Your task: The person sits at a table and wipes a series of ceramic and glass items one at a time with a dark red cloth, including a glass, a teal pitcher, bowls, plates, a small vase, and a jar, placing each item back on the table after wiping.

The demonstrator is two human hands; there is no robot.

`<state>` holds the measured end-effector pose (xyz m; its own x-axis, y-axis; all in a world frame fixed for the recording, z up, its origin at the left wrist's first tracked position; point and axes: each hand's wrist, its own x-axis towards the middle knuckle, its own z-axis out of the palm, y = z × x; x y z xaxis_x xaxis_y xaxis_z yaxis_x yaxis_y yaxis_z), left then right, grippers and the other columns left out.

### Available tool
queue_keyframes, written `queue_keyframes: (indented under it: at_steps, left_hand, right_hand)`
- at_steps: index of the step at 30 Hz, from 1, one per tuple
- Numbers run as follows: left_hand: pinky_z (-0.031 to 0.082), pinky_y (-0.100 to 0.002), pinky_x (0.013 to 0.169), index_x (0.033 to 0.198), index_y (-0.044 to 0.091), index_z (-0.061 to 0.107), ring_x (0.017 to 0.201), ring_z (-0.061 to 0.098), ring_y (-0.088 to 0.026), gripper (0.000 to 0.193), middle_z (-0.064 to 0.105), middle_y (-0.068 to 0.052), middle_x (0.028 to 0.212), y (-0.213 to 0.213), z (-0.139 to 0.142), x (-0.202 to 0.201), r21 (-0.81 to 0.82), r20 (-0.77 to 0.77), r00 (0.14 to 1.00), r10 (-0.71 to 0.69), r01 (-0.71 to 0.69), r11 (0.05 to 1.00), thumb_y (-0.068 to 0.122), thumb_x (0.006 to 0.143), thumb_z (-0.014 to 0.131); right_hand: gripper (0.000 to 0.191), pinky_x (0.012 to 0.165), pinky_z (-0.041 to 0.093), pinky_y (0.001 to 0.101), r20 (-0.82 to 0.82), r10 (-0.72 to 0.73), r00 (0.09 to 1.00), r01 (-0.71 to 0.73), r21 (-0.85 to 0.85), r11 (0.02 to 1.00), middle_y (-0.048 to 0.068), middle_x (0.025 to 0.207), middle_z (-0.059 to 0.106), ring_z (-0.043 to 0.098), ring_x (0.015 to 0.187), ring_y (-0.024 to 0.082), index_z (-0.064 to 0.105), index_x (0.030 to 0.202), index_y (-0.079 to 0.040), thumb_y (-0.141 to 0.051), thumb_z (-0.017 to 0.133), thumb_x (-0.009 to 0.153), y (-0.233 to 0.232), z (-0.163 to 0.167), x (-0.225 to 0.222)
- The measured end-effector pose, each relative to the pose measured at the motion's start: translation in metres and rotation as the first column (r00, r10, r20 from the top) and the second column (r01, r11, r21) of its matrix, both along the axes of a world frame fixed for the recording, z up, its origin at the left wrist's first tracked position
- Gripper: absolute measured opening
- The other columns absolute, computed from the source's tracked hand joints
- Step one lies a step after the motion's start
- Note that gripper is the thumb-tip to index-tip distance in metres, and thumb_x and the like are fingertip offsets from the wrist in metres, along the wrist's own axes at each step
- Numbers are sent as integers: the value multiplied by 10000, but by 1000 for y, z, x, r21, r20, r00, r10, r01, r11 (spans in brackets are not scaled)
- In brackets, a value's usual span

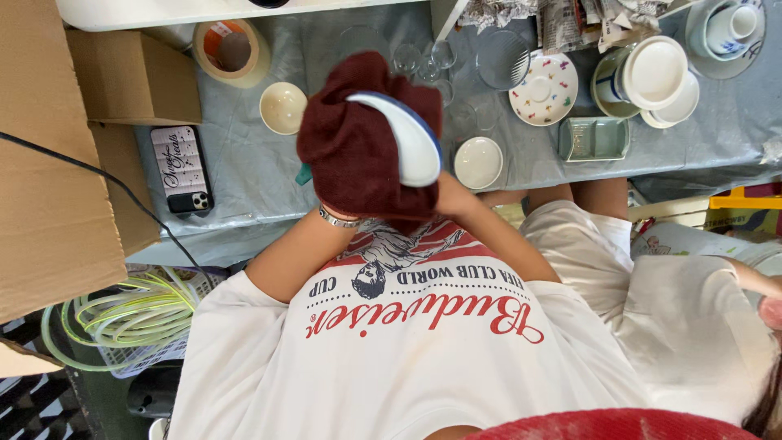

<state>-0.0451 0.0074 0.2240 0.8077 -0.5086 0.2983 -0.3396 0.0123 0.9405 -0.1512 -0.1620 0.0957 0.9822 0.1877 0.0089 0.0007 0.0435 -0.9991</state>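
A white dish with a blue rim (411,138) is held up on edge over the table's near side. A dark red cloth (354,138) is wrapped around its left side. My left hand (336,213) is buried in the cloth; only the wrist with a silver bracelet shows. My right hand (453,192) grips the dish from below and behind, mostly hidden by it. Both hands hover above the grey-covered table (244,175).
On the table are a small white saucer (478,162), a cream bowl (283,107), a tape roll (232,50), a phone (183,169), clear glasses (423,57), a dotted plate (544,90), a green tray (594,138) and stacked bowls (656,75). Cardboard box (49,179) left. A person in white (692,326) sits right.
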Motion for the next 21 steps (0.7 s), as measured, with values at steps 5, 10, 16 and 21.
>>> queue_keyframes:
  at_steps: [5, 10, 16, 21]
  left_hand:
    - [533, -331, 1060, 1414, 63, 542, 1191, 667, -207, 466, 663, -91, 1318, -1, 8, 0, 93, 160, 987, 32, -47, 995, 145, 992, 723]
    - [521, -333, 1061, 1421, 67, 533, 1195, 651, -208, 460, 651, -95, 1332, -6, 15, -3, 228, 400, 917, -5, -94, 969, 163, 1010, 718]
    - [506, -336, 1062, 1429, 71, 522, 1199, 633, -210, 454, 636, -100, 1349, -5, 23, -12, 153, 345, 926, -153, 106, 983, 184, 1032, 712]
    - [545, -313, 909, 1394, 37, 567, 1048, 672, -187, 447, 685, -104, 1173, -8, 29, -20, 31, -230, 963, -141, 152, 988, 125, 975, 691]
  right_hand:
    - [610, 1206, 452, 409, -460, 55, 886, 311, 679, 665, 194, 1481, 614, 619, 1339, 250, 523, 1477, 107, -117, 752, 959, -8, 31, -3]
    - [591, 1081, 461, 398, 235, -242, 941, 328, -476, 816, 158, 1385, 621, 602, 1245, 282, 516, 1411, -7, -115, 757, 882, 8, 99, 5]
    - [644, 1098, 516, 362, 35, -604, 796, 588, 189, 786, 76, 1377, 612, 624, 1272, 224, 485, 1450, -73, -99, 802, 891, 5, 103, 1]
    - [470, 1067, 503, 349, 309, -703, 641, 755, -84, 651, 127, 1313, 646, 646, 1178, 250, 509, 1392, -26, -92, 746, 991, 5, 46, 13]
